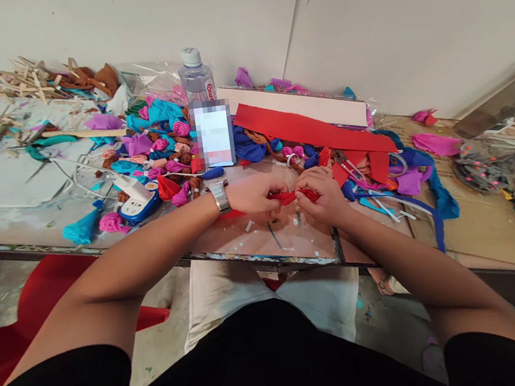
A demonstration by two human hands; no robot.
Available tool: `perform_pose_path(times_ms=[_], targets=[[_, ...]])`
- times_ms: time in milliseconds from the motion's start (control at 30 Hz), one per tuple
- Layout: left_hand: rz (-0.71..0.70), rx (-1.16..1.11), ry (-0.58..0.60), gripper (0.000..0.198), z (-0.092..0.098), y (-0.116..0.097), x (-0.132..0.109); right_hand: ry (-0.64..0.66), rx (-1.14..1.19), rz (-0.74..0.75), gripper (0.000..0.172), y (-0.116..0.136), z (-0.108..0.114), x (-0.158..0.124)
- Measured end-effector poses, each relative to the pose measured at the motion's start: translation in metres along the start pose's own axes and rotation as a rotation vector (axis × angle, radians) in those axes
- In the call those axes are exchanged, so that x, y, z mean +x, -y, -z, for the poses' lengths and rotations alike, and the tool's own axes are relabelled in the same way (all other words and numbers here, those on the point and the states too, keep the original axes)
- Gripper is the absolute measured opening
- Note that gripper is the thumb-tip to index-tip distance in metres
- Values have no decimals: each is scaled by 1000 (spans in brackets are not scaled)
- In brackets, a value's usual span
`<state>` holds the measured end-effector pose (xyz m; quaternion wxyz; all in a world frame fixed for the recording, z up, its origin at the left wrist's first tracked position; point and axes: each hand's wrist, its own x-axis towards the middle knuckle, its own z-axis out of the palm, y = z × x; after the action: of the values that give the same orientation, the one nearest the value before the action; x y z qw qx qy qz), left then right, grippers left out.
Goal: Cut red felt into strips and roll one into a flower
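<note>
A narrow piece of red crepe paper [289, 197] is stretched between my hands, low above the table's front part. My left hand [257, 193], with a metal watch on the wrist, pinches its left part. Fingers of my right hand [322, 192] are closed on the other end, close beside the left ones. The fingertips partly hide the paper. Just behind the right hand lie scissors [350, 166] on red scraps. A long red strip [305, 125] extends behind both hands.
A lit phone [214, 135] leans before a plastic bottle [196, 78]. Several crumpled paper pieces in blue, purple and pink surround them. A power strip [139, 206] with a white plug sits left. Wood sticks [32, 80] pile up far left; cardboard [482, 228] lies right.
</note>
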<state>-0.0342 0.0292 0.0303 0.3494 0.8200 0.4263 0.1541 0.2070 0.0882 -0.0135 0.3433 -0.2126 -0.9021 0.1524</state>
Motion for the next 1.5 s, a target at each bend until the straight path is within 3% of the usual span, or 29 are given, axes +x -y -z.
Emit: perform_pose_path(times_ms=[167, 333, 600, 867, 967, 1133, 1300, 1500], targets=[[15, 381, -146, 18, 2, -1, -1, -121, 15, -81, 13, -2, 4, 2], [-43, 568, -237, 38, 1, -1, -3, -176, -4, -124, 14, -1, 5, 3], [-28, 477, -264, 50, 0, -7, -4, -223, 48, -135, 15, -5, 5, 0], [42, 348, -303, 46, 8, -4, -6, -307, 157, -197, 21, -5, 6, 0], [17, 183, -291, 43, 13, 1, -5, -347, 209, -229, 26, -9, 6, 0], [-82, -476, -294, 56, 26, 12, 0, -398, 281, -242, 31, -20, 5, 1], [-102, -793, -497, 67, 33, 19, -1, -517, 311, -223, 34, -25, 6, 5], [-229, -1027, -727, 96, 23, 14, 2, -682, 273, -280, 43, -30, 6, 11]])
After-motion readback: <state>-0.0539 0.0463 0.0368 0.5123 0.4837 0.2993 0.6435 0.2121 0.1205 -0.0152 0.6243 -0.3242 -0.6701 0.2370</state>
